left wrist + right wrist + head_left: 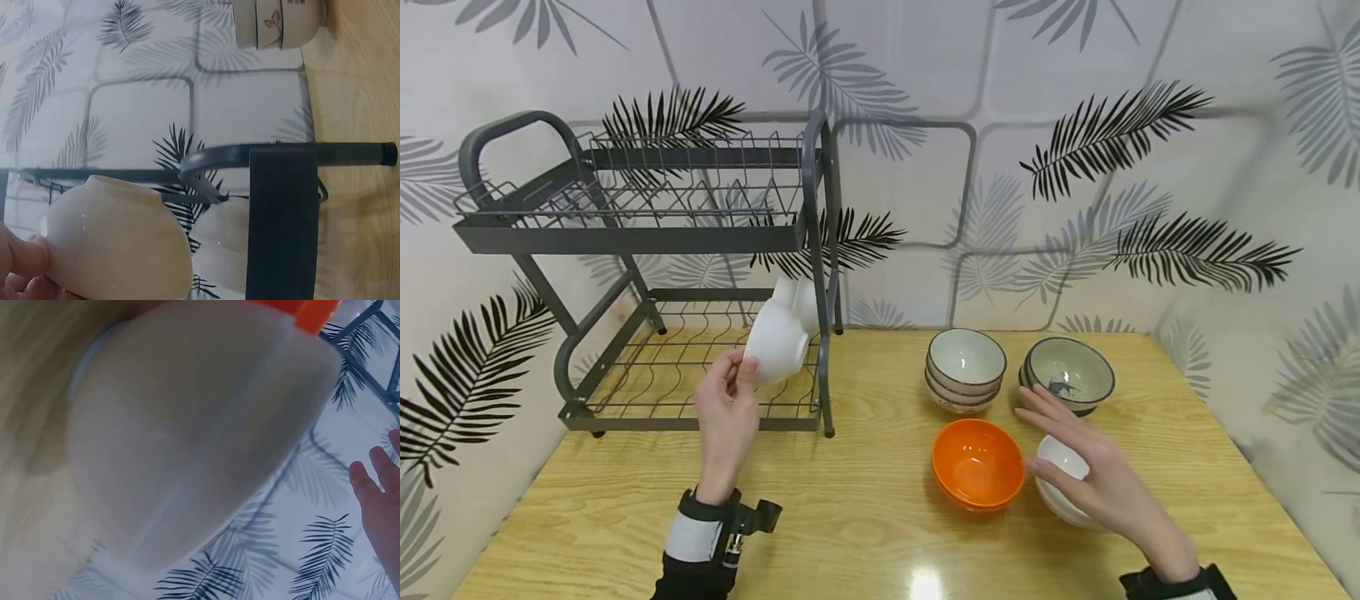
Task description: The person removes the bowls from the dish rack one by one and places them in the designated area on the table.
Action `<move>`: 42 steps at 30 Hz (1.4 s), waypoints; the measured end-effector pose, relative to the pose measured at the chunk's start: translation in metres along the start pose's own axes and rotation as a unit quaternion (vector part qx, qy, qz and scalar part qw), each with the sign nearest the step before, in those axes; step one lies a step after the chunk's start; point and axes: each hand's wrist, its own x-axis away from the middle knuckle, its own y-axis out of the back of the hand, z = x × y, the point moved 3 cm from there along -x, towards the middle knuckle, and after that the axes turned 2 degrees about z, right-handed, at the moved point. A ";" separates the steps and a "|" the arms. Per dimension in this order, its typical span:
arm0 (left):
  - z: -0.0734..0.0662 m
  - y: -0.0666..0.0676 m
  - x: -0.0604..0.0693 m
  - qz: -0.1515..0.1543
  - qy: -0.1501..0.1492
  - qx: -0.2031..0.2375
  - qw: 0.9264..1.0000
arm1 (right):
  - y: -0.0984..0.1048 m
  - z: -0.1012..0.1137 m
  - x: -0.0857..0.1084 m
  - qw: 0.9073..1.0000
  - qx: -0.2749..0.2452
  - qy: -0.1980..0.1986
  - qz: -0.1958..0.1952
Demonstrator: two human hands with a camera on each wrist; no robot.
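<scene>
My left hand pinches the rim of a white bowl, tilted on its side at the front of the dish rack's lower tier. In the left wrist view, the thumb and fingers grip the edge of that bowl. Behind it stands another white bowl, partly covered by the rack's post. My right hand, fingers extended, hovers over white bowls on the table and hides part of them. The right wrist view shows their side up close, beside the spread fingers.
The two-tier dark dish rack stands at the left against the patterned wall. Nested orange bowls sit left of the white ones. Behind are stacked pale bowls with dark rims and greenish bowls. Everything rests on a wooden table.
</scene>
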 end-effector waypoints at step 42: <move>-0.061 -0.070 0.086 0.242 -0.414 -0.221 0.849 | -0.053 0.067 -0.059 0.977 0.019 0.209 -0.048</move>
